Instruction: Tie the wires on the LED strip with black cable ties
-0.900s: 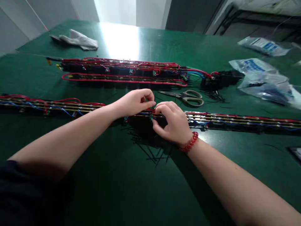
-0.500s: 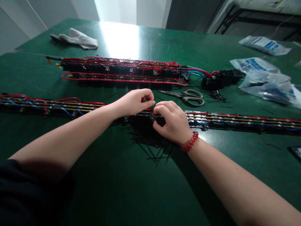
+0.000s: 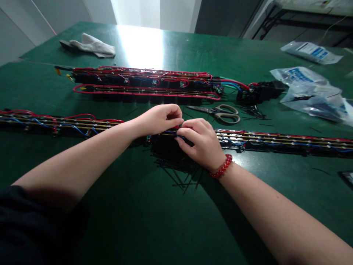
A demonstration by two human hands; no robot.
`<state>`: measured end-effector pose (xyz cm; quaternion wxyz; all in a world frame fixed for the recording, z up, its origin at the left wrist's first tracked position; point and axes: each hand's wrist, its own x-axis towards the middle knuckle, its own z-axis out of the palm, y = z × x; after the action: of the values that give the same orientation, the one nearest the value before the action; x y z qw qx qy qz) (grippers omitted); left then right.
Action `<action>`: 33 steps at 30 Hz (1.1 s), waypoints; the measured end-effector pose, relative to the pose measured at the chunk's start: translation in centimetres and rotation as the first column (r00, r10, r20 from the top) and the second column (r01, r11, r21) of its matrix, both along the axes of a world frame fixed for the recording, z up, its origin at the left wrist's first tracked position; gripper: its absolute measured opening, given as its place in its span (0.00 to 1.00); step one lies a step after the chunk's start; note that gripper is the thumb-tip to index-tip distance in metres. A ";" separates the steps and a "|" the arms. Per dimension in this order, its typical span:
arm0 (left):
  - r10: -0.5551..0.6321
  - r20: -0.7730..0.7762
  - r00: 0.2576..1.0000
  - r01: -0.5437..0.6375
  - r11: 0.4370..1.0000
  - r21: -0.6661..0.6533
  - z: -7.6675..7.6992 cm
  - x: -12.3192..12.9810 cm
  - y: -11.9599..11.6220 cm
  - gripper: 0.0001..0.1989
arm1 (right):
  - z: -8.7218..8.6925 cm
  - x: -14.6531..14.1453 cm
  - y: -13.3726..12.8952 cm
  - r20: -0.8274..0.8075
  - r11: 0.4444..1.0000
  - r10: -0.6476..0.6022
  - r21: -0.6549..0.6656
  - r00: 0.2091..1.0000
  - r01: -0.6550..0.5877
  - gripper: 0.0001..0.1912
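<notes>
A long strip [image 3: 270, 140] with brass-coloured rails and red and blue wires runs across the table under both my hands. My left hand [image 3: 162, 118] comes over it from the left, thumb and forefinger pinched at what looks like a thin black cable tie, mostly hidden. Close beside it, my right hand [image 3: 202, 141] curls its fingers at the strip's near edge, by a blue wire. Thumb and forefinger nearly meet there; what lies between them is too small to make out. Loose black cable ties [image 3: 179, 178] lie heaped just in front of the strip.
Behind the strip lies a second wired bundle [image 3: 143, 82] with red cables and a black connector [image 3: 264, 92]. Scissors [image 3: 227, 113] rest between the two. Clear plastic bags [image 3: 314, 92] lie at right, a white cloth glove [image 3: 93, 46] at the far left.
My right thumb and forefinger have moved slightly left and closed together at the strip's near edge. The thin dark strand between my hands shows less now. My left hand has barely moved.
</notes>
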<state>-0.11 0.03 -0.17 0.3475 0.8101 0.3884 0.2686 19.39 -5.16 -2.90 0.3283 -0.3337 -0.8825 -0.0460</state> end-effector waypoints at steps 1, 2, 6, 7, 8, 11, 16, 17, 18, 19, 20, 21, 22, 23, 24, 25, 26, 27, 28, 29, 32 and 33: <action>-0.006 0.003 1.000 0.006 1.000 0.007 0.0 0.0 0.0 0.05 | 0.0 0.0 0.0 -0.003 1.000 0.019 0.011 1.000 -0.019 0.05; -0.012 0.006 1.000 0.012 1.000 0.010 0.0 0.0 0.0 0.04 | 0.0 0.0 0.0 -0.009 0.999 0.035 0.020 0.999 -0.034 0.05; -0.044 0.030 0.999 0.044 0.999 -0.018 0.4 0.0 0.0 0.04 | -0.1 0.0 0.0 -0.066 0.999 0.033 0.020 0.997 -0.031 0.06; -0.051 0.038 0.998 0.052 0.998 -0.026 0.4 0.0 -0.1 0.04 | -0.1 0.0 0.0 -0.081 1.000 0.023 0.015 0.996 -0.022 0.06; -0.058 0.044 0.997 0.059 0.998 -0.029 0.5 0.0 -0.1 0.04 | -0.2 0.0 0.0 -0.093 1.000 0.014 0.009 0.996 -0.013 0.06; -0.068 0.051 0.996 0.069 0.997 -0.021 0.5 -0.1 -0.1 0.05 | -0.2 -0.1 -0.1 -0.115 1.000 -0.011 -0.015 0.993 0.009 0.07; -0.089 0.046 0.995 0.090 0.996 -0.019 0.5 -0.3 0.0 0.07 | -0.2 -0.1 0.0 -0.182 0.997 -0.037 -0.071 0.983 0.024 0.06; -0.100 0.047 0.994 0.101 0.995 -0.026 0.5 -0.3 0.0 0.08 | -0.2 -0.1 0.0 -0.192 0.996 -0.039 -0.088 0.981 0.023 0.05; -0.112 0.049 0.993 0.113 0.993 -0.033 0.5 -0.4 0.0 0.08 | -0.2 -0.2 0.1 -0.200 0.995 -0.041 -0.102 0.979 0.020 0.06; -0.126 0.053 0.991 0.128 0.991 -0.040 0.6 -0.4 0.0 0.08 | -0.2 -0.2 0.1 -0.207 0.993 -0.041 -0.115 0.978 0.017 0.06; -0.144 0.057 0.988 0.147 0.988 -0.046 0.7 -0.5 0.0 0.08 | -0.2 -0.2 0.1 -0.214 0.992 -0.042 -0.126 0.976 0.015 0.06; -0.162 0.061 0.985 0.165 0.985 -0.050 0.7 -0.5 0.0 0.07 | -0.1 -0.2 0.1 -0.222 0.991 -0.044 -0.136 0.974 0.014 0.06; -0.178 0.061 0.982 0.181 0.982 -0.052 0.8 -0.6 -0.1 0.05 | -0.1 -0.3 0.1 -0.230 0.989 -0.048 -0.147 0.972 0.014 0.06; -0.186 0.059 0.981 0.189 0.981 -0.051 0.8 -0.6 -0.1 0.04 | 0.0 -0.3 0.1 -0.235 0.987 -0.054 -0.158 0.970 0.016 0.06; -0.189 0.055 0.980 0.192 0.980 -0.047 0.7 -0.6 -0.1 0.05 | 0.0 -0.3 0.1 -0.238 0.985 -0.059 -0.169 0.970 0.018 0.07; -0.188 0.049 0.981 0.190 0.981 -0.043 0.7 -0.6 -0.1 0.06 | 0.1 -0.3 0.1 -0.238 0.984 -0.062 -0.179 0.969 0.019 0.07; -0.184 0.043 0.982 0.185 0.982 -0.039 0.6 -0.6 -0.1 0.07 | 0.1 -0.3 0.1 -0.237 0.983 -0.062 -0.185 0.970 0.018 0.07; -0.181 0.039 0.983 0.182 0.983 -0.036 0.6 -0.6 -0.1 0.07 | 0.1 -0.3 0.1 -0.235 0.982 -0.061 -0.189 0.970 0.016 0.08; -0.181 0.037 0.983 0.182 0.983 -0.033 0.5 -0.5 -0.1 0.06 | 0.2 -0.3 0.1 -0.233 0.981 -0.060 -0.192 0.971 0.014 0.08; -0.182 0.037 0.983 0.184 0.983 -0.030 0.5 -0.5 -0.1 0.06 | 0.2 -0.3 0.1 -0.230 0.981 -0.058 -0.194 0.971 0.013 0.08; -0.176 0.043 0.983 0.177 0.984 -0.014 0.5 -0.4 -0.2 0.06 | 0.3 -0.2 0.1 -0.213 0.979 -0.056 -0.203 0.975 0.012 0.09; -0.170 0.049 0.984 0.171 0.985 -0.008 0.5 -0.4 -0.2 0.06 | 0.3 -0.2 0.0 -0.205 0.978 -0.056 -0.207 0.977 0.013 0.09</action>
<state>-0.54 -0.21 0.32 0.3833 0.8316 0.3109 0.2547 19.16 -5.11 -2.58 0.3828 -0.3840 -0.8369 0.0748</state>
